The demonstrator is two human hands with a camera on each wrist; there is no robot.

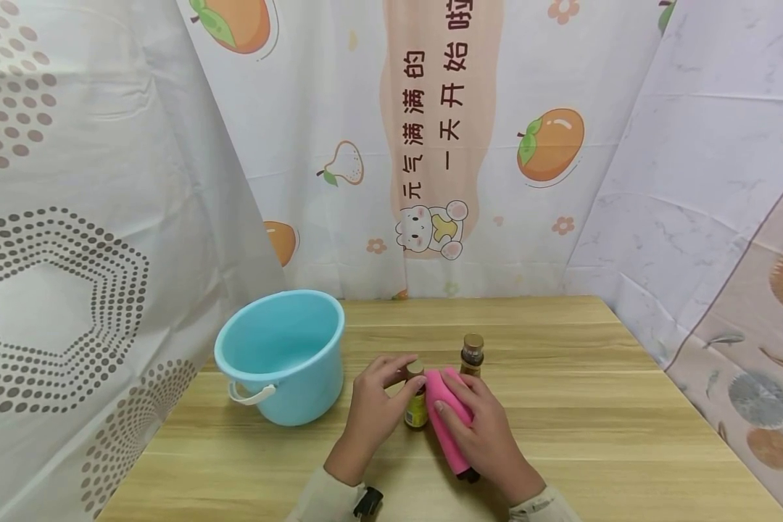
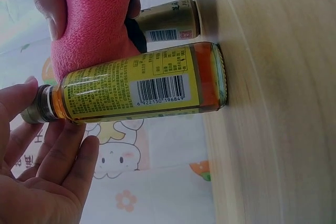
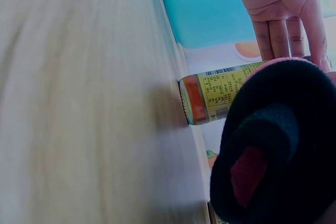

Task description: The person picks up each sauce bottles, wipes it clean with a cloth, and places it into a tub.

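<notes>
- Your left hand (image 1: 374,407), just left of the pink cloth (image 1: 448,444), pinches with thumb and fingers.
- Your right hand (image 1: 487,428) grips the pink cloth from its right side.

**One line, one number legible**

At the head view's upper centre, the curtain (image 1: 431,148) reads "元气满满的 一天开始啦". Mid-frame from the left wrist, the yellow-labelled bottle (image 2: 142,85) bears barcode (image 2: 160,89) 6 922130 196849; the gold-labelled bottle (image 2: 169,22) has lettering too small to read.
</notes>
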